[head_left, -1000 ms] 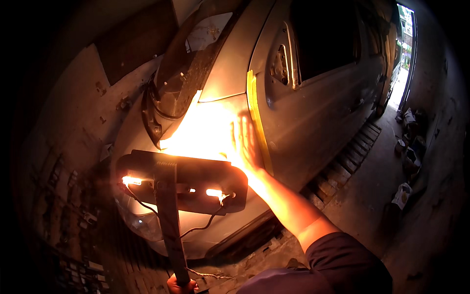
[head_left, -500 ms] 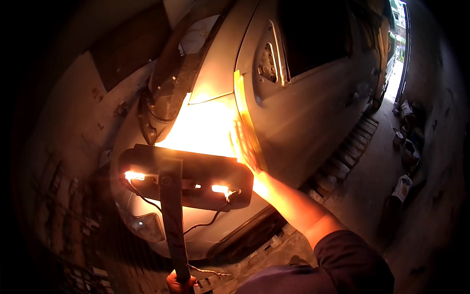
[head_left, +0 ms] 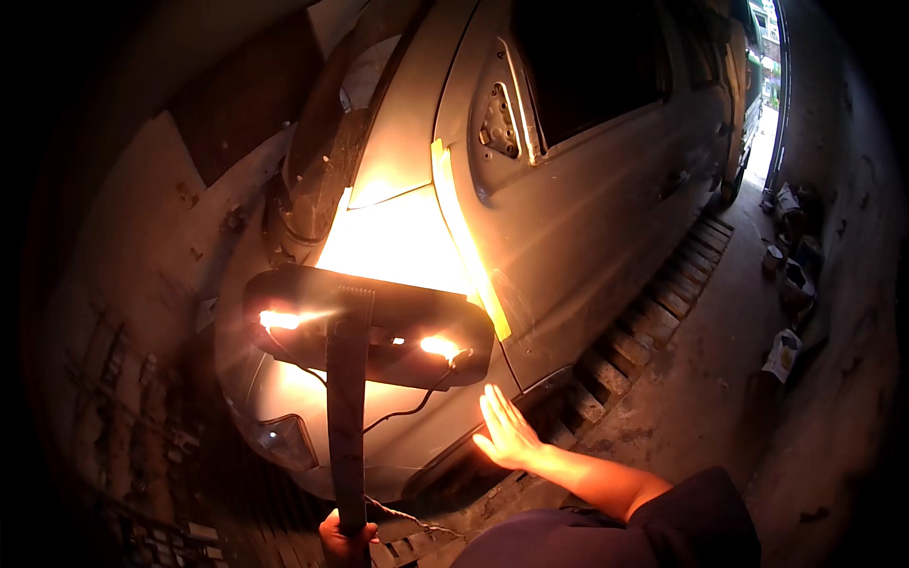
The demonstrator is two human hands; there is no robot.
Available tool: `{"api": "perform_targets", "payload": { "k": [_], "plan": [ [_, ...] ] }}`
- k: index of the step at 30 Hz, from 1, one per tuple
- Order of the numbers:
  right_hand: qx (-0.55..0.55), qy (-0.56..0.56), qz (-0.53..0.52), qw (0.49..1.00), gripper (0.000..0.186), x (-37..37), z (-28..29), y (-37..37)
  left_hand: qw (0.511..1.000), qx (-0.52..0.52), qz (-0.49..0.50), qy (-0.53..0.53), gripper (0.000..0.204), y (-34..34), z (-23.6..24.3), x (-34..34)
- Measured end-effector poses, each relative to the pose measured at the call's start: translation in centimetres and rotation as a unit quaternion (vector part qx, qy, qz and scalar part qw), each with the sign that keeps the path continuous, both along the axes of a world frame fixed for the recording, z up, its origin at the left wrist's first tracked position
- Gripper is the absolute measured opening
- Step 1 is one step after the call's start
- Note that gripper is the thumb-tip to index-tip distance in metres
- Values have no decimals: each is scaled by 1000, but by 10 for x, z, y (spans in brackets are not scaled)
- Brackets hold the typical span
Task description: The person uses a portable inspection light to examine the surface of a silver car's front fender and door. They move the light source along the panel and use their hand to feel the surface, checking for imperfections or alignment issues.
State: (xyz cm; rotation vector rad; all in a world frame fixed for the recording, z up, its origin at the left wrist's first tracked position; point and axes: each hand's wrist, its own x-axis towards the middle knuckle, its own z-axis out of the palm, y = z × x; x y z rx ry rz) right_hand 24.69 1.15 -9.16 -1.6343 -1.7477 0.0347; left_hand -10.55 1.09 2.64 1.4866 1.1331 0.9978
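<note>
My left hand [head_left: 347, 540] is wrapped round the lower end of a long flat bar [head_left: 347, 435]. The bar carries a wide, dark heat lamp [head_left: 454, 320], glowing at both ends, with thin wires hanging behind it. Its glare whitens the car's front fender [head_left: 398, 232], beyond the lamp. A yellow masking tape strip [head_left: 469, 251] runs along the fender's rear edge beside the door. Away from the bodywork, or only close to it, my right hand [head_left: 508, 437] is held up with fingers straight and thumb apart, to the lamp's lower right. Nothing is in it.
The light-coloured car's door [head_left: 587, 204] stretches back on the right. A slatted floor strip [head_left: 653, 327] runs beside the car. Bags and containers [head_left: 791, 284] line the right wall, and a bright doorway [head_left: 765, 123] stands at the far right. A twisted cord [head_left: 412, 518] trails near my left hand.
My right hand has come off the hot fender and tape, drawing down toward me. The lamp has shifted slightly right and up, still in my left hand.
</note>
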Motion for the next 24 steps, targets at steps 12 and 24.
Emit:
{"api": "perform_targets", "payload": {
  "k": [12,24],
  "plan": [
    [-412,190,28,891,60,19,-96,-110,995,15,-13,99,24,23,13,43],
    [-213,245,-17,946,26,38,-115,-110,990,52,-38,127,24,31,17,56]
  ]
}}
